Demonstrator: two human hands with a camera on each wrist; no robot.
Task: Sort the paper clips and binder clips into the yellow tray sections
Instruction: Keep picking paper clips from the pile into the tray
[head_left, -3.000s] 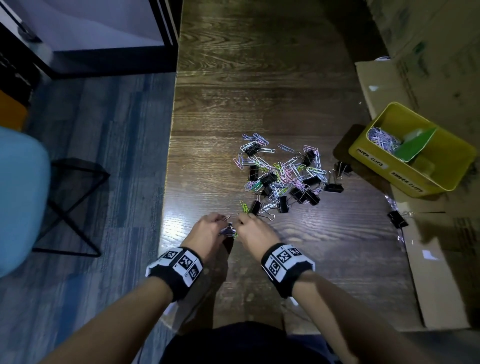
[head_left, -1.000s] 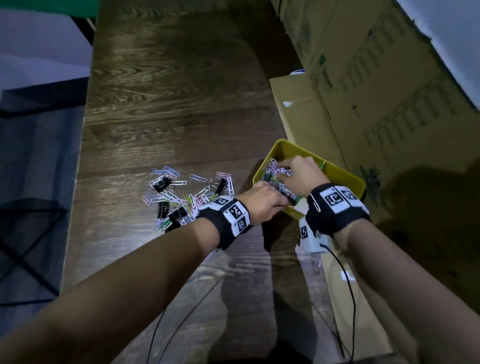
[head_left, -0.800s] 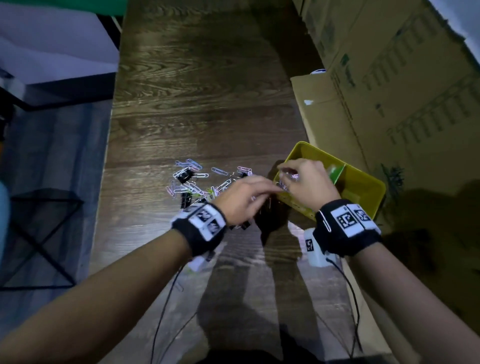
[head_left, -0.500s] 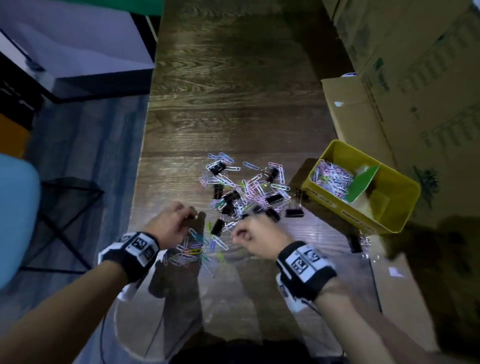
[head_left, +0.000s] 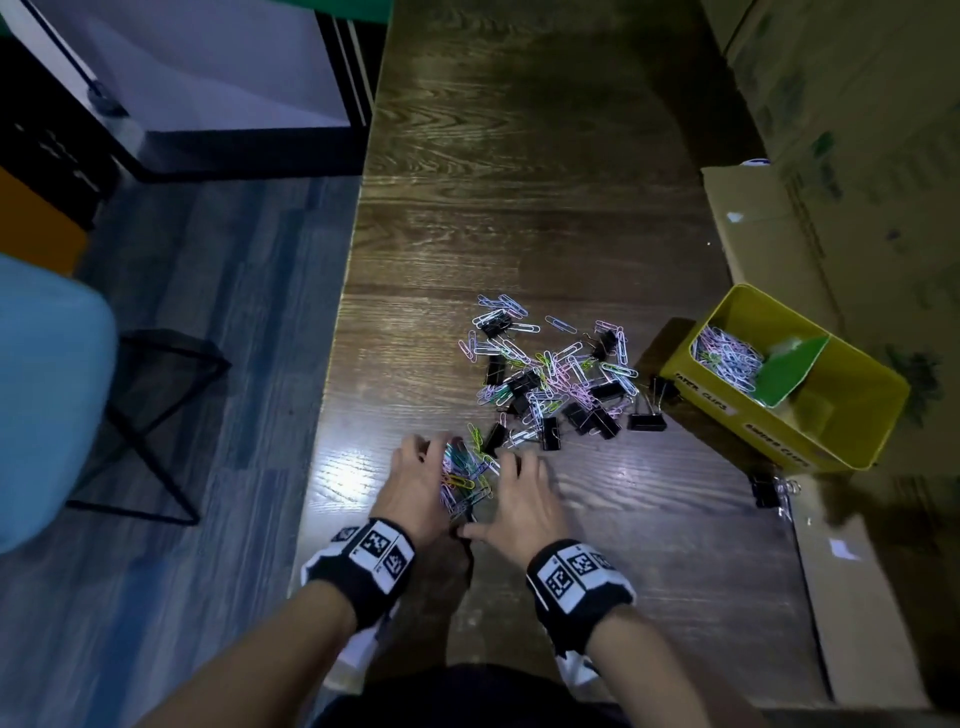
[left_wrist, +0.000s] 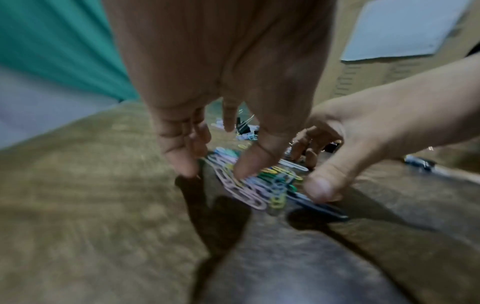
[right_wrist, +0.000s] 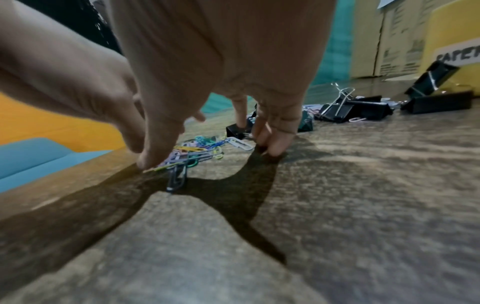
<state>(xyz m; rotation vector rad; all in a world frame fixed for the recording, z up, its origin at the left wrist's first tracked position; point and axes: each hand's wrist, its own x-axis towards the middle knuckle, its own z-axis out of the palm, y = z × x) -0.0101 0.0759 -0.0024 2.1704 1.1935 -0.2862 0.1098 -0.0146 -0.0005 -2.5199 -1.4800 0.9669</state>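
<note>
A small heap of coloured paper clips lies near the table's front edge, between my two hands. My left hand cups its left side with fingers pointing down, and the thumb presses on the heap. My right hand cups the right side, fingertips on the wood and thumb beside the clips. Neither hand has lifted anything. Farther back lies the main pile of paper clips mixed with black binder clips. The yellow tray stands at the right, with paper clips in its left section behind a green divider.
One black binder clip lies alone in front of the tray, by a flattened cardboard sheet. Cardboard boxes line the table's right side. The table's left edge drops to the floor, beside a blue chair.
A second ago both hands were at the tray's paper-clip section. They came back to the front edge and have since closed in around the small heap.
</note>
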